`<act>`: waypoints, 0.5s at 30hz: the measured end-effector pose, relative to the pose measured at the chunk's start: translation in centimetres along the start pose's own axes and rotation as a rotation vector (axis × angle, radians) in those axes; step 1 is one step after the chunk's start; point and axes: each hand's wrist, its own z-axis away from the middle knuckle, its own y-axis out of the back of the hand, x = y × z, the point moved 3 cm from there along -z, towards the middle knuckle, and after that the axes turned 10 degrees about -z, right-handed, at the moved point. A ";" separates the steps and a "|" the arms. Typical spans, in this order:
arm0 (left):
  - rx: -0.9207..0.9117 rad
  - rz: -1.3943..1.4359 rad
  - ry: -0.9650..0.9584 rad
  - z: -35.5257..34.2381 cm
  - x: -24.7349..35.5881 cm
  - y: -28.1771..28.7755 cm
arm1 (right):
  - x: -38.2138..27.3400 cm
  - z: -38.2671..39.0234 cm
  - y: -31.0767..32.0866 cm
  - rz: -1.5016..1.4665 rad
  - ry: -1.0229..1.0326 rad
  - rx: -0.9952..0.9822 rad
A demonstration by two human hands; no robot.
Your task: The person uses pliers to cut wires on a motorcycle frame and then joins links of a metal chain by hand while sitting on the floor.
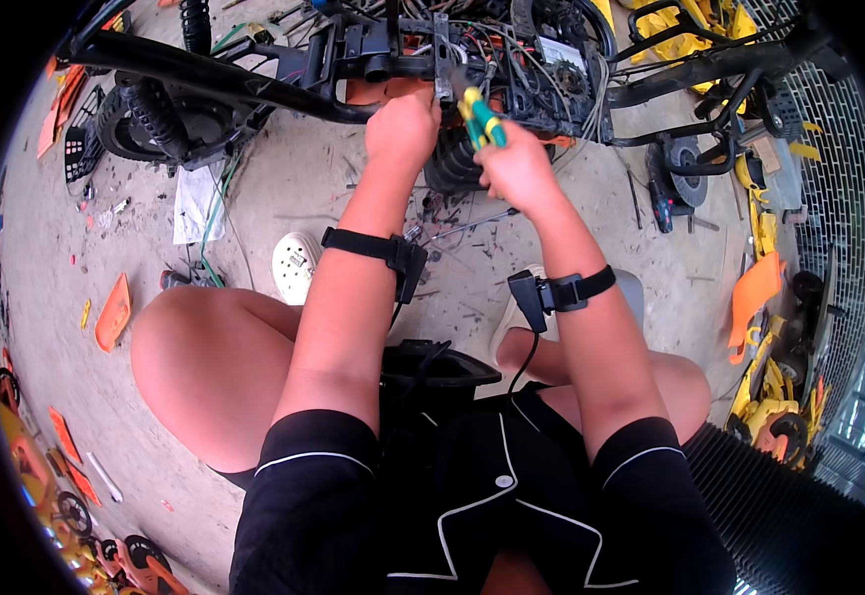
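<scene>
My right hand (519, 171) is wrapped round the green and yellow handles of pliers (483, 117). The dark jaws point up and left, blurred, toward a metal bracket (442, 69) on the black vehicle frame (293, 91). Close by on the left, my left hand (401, 131) is closed against the lower part of that frame, its knuckles up. Whatever its fingers pinch is hidden behind the hand. Loose wires (487, 61) run over the frame just beyond the pliers.
A wheel with a black tyre (140, 124) lies under the frame at the left. A cordless drill (661, 198) rests on the floor at the right. Orange panels (113, 312) and yellow parts (764, 407) lie around. A sheet of white paper (197, 203) is left of my legs.
</scene>
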 end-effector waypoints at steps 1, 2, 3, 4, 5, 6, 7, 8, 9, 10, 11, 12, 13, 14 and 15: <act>0.010 -0.003 0.000 0.3 -0.2 0.0 | -1.6 0.9 0.1 -0.100 -0.029 -0.001; -0.011 -0.001 0.008 0.3 -0.2 -0.1 | -2.5 1.5 0.3 -0.194 0.045 0.009; -0.029 0.004 0.012 0.2 0.0 -0.1 | -2.2 1.5 0.4 -0.151 0.127 0.053; -0.045 0.008 0.017 0.1 0.2 0.0 | -1.4 1.3 0.4 -0.108 0.212 0.095; -0.051 0.010 0.015 0.1 0.3 0.0 | -0.1 1.0 0.3 -0.064 0.296 0.137; -0.054 0.014 0.013 0.2 0.5 0.0 | 1.4 0.0 0.3 0.211 0.250 0.097; -0.056 0.015 0.009 0.1 0.6 0.0 | 1.9 -0.5 0.2 0.483 0.221 0.050; -0.051 0.016 0.005 0.0 0.7 -0.1 | 2.5 -0.9 0.6 0.351 0.130 0.036; -0.046 0.012 0.013 0.1 0.1 -0.2 | 0.9 -0.5 0.5 0.207 0.064 0.017; -0.043 0.012 0.022 0.1 -0.1 -0.3 | -0.5 0.1 0.6 0.065 -0.006 0.014; -0.046 0.007 0.030 0.3 -0.3 -0.4 | -2.1 1.0 0.9 -0.088 -0.057 0.019; -0.046 0.004 0.028 0.2 -0.1 -0.2 | -2.8 1.5 1.1 -0.234 0.053 0.050; -0.047 0.000 0.028 0.1 0.0 -0.1 | -2.3 1.2 1.1 -0.193 0.136 0.083; -0.045 0.005 0.023 0.2 0.1 -0.2 | -0.8 0.6 0.9 -0.151 0.219 0.115; -0.045 0.013 0.014 0.3 0.4 -0.4 | 0.4 0.2 1.0 -0.106 0.301 0.152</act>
